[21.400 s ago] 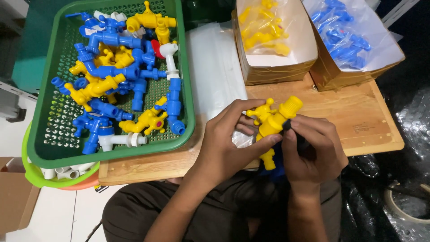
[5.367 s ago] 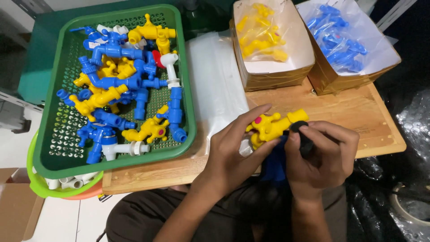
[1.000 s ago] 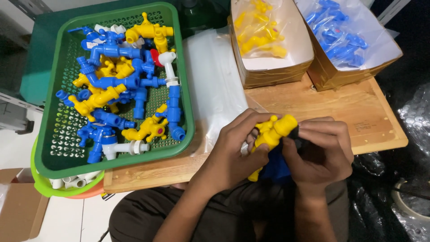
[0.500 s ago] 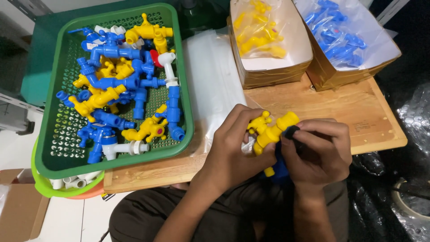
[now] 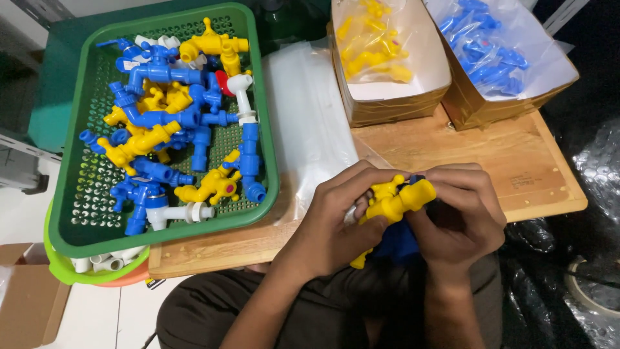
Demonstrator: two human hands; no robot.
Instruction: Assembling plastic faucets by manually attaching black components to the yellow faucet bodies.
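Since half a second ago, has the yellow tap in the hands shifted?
Barely: the yellow tap sits at the same spot over the wooden board, only slightly turned.

Left hand (image 5: pixel 336 220) and right hand (image 5: pixel 462 210) close together, fingers curled, each grip closed.

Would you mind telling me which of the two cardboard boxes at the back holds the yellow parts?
The left cardboard box, nearer the green basket, holds a clear bag of yellow parts. The right cardboard box holds blue parts.
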